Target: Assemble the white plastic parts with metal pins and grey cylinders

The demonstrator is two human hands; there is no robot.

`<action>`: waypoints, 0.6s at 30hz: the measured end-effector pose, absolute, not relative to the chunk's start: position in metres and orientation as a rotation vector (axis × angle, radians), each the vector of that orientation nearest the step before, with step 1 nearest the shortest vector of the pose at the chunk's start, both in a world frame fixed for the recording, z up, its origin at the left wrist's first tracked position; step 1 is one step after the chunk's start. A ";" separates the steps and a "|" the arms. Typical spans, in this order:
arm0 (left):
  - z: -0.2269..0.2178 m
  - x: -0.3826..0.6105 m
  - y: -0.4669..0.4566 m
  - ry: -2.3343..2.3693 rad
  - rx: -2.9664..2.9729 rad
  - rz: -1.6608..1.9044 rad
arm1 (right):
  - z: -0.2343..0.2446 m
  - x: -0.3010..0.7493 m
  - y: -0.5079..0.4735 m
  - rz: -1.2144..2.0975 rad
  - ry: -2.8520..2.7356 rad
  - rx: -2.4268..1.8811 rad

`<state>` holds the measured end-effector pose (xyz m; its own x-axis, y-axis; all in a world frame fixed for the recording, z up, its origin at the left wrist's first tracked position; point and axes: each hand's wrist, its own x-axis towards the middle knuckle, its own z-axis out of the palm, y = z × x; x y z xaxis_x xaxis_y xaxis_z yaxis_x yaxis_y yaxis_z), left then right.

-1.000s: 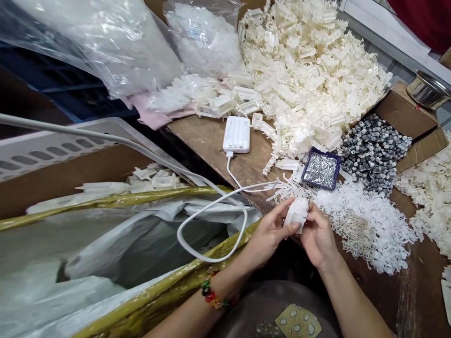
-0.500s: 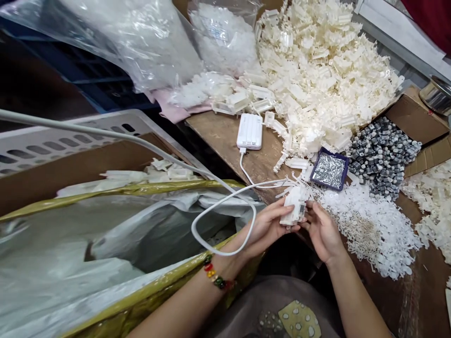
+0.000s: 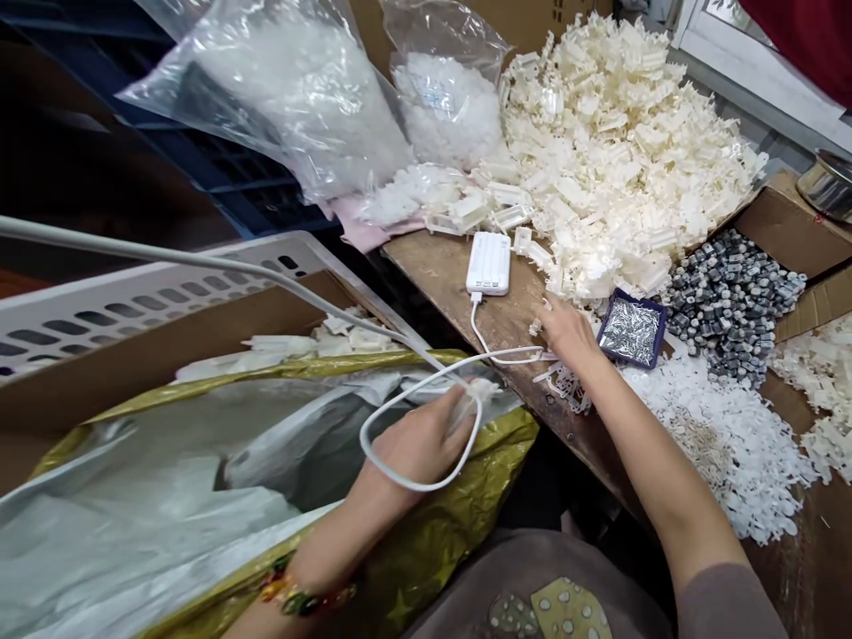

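Left hand (image 3: 414, 451) held over the gold-rimmed sack (image 3: 459, 506), off the front edge of the wooden tabletop (image 3: 453, 288). Fingers (image 3: 459, 410) curled closed on a white plastic piece (image 3: 480, 390), partly hidden by them. Beaded bracelet (image 3: 307, 596) worn on the left wrist.

Right hand (image 3: 570, 334) open above the tabletop, fingers extended, nothing seen gripped. Fingertips (image 3: 547, 311) just beside a small white plastic fragment (image 3: 535, 327). White plastic runner strip (image 3: 564, 389) lying at the front edge, below the right hand.

White cable (image 3: 426, 383) led from a white power bank (image 3: 488, 264) near the tabletop's rear edge, over the front edge, and looped around the left hand; it lies between the two hands. Blue-rimmed tray of metal pins (image 3: 631, 330) just right of the right hand. Heap of cream plastic housings (image 3: 619, 151) behind, towards the rear edge. Grey beaded parts (image 3: 725, 302) held in a cardboard box (image 3: 792, 231) at the right. Heap of small white plastic parts (image 3: 719, 444) along the right side. Clear plastic bags (image 3: 293, 98) of white parts at the rear left, over a pink cloth (image 3: 359, 232). White slotted crate (image 3: 153, 306) left of the sack. Steel pot (image 3: 825, 185) in the top right corner. Printed label (image 3: 432, 98) on one bag too blurred to read.
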<state>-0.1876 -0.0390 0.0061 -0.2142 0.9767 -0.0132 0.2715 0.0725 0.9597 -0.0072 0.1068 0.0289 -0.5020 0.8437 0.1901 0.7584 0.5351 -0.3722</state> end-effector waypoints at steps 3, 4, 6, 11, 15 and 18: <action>0.001 -0.193 -0.040 1.755 1.456 1.067 | 0.029 -0.023 0.126 0.290 -2.546 -1.358; 0.001 -0.188 -0.040 1.720 1.499 1.050 | 0.030 -0.022 0.129 0.282 -2.542 -1.336; 0.004 -0.169 -0.038 1.516 1.540 1.032 | 0.033 -0.011 0.128 0.282 -2.436 -1.282; 0.010 -0.108 -0.019 1.202 1.468 1.187 | 0.034 0.035 0.080 0.549 -1.749 -1.349; 0.000 -0.080 0.004 1.119 1.449 1.119 | 0.025 0.064 0.017 0.904 -1.662 -1.406; -0.012 -0.072 0.011 0.997 1.296 0.971 | 0.025 0.084 0.002 0.958 -1.866 -1.494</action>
